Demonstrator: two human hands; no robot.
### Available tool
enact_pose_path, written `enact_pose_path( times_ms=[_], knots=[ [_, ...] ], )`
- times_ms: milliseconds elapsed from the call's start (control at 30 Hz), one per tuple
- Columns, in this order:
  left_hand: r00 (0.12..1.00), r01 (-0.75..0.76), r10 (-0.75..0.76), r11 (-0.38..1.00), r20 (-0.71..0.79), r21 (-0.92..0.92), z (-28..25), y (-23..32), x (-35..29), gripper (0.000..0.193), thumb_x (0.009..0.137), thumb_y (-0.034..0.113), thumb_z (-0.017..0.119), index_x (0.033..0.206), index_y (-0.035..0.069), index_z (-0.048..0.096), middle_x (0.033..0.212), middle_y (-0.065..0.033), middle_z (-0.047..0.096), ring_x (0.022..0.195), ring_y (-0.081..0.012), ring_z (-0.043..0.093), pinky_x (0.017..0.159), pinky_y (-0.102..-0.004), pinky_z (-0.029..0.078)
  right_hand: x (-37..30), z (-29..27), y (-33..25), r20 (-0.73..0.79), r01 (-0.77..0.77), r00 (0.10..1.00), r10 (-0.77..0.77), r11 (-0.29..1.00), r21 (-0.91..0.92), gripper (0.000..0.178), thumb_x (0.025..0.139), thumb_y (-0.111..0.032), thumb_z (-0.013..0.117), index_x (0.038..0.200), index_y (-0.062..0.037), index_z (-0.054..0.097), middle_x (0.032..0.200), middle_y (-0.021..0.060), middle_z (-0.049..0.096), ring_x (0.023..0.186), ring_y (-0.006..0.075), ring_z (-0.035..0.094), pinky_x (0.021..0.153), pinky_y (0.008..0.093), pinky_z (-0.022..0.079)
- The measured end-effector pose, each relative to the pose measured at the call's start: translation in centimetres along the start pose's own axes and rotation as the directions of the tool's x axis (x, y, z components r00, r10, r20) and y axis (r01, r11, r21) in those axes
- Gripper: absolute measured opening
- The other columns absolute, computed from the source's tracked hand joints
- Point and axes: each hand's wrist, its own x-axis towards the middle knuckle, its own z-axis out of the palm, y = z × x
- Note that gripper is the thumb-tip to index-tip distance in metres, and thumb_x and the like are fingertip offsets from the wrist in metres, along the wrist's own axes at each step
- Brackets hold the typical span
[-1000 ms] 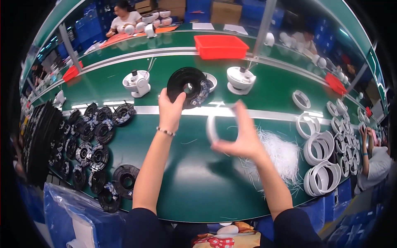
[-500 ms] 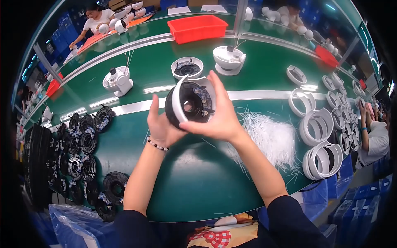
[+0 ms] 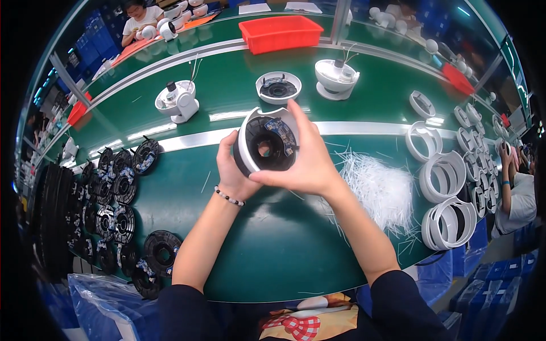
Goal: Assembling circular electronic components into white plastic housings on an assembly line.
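Between my hands, above the middle of the bench, is a white ring-shaped housing [image 3: 243, 149] with a notched rim. Seated inside it is a black round plastic part [image 3: 257, 132] with a central hole and a small blue circuit board [image 3: 280, 133]. My left hand [image 3: 233, 173] grips the housing from the left and below, most of its fingers hidden behind it. My right hand [image 3: 310, 156] wraps the right side, thumb across the near lower rim and fingers along the outer wall.
Black discs with circuit boards [image 3: 124, 184] crowd the bench's left. White thin strips [image 3: 378, 190] lie in a pile right of my hands, with white rings [image 3: 442, 176] beyond. Across the metal rail [image 3: 193, 139] stand white assemblies [image 3: 176, 101] and a red bin [image 3: 281, 34]. Other people work nearby.
Both hands still hold the housing, which has turned so that its inside and circuit board face me more. My left fingers have closed in against its side. The whole view has shifted slightly.
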Motion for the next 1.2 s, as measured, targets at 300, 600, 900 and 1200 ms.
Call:
enact_pose_path(
  times_ms=[300,600,900,1200],
  knots=[
    [0.998,-0.027,0.027,1.0,-0.054,0.001,0.8,-0.4,-0.3,0.049,0.081,0.042,0.032,0.108,0.004,0.048,0.099,-0.011,0.053,0.092,-0.0222,0.051,0.083,-0.0378,0.042,-0.4,0.4,-0.6,-0.006,0.017,1.0,-0.018,0.992,-0.121,0.107,0.046,-0.038,0.079,0.125,0.007,0.022,0.118,0.0243,0.036,0.111,0.0337,0.037,0.094,0.0387,0.03],
    [0.999,-0.049,0.048,0.998,0.021,0.045,0.9,-0.3,0.1,0.045,0.085,0.037,0.029,0.107,0.004,0.05,0.1,-0.0096,0.055,0.092,-0.0203,0.052,0.082,-0.0357,0.043,-0.4,0.2,-0.3,0.072,0.156,0.987,-0.143,0.962,-0.222,0.108,0.045,-0.037,0.078,0.126,0.0067,0.021,0.124,0.026,0.03,0.115,0.0378,0.031,0.096,0.0411,0.026],
    [0.997,-0.075,0.074,0.987,0.013,0.141,1.9,-0.8,-0.3,0.059,0.088,0.049,0.019,0.113,0.003,0.045,0.107,-0.0112,0.051,0.1,-0.0206,0.049,0.087,-0.0352,0.041,-0.4,0.7,0.2,0.009,-0.017,1.0,0.019,0.981,-0.192,0.108,0.046,-0.038,0.078,0.124,0.0095,0.021,0.124,0.0258,0.03,0.114,0.0371,0.031,0.095,0.0405,0.028],
    [0.989,0.101,-0.115,0.985,0.092,0.142,1.3,0.3,-0.3,0.066,0.086,0.054,0.016,0.115,0.002,0.043,0.108,-0.0123,0.051,0.099,-0.0218,0.051,0.087,-0.0348,0.043,0.2,-0.5,0.2,0.195,0.126,0.976,-0.094,0.979,-0.158,0.108,0.043,-0.036,0.077,0.123,0.0095,0.021,0.125,0.026,0.029,0.116,0.0382,0.029,0.095,0.0443,0.027]
  ],
)
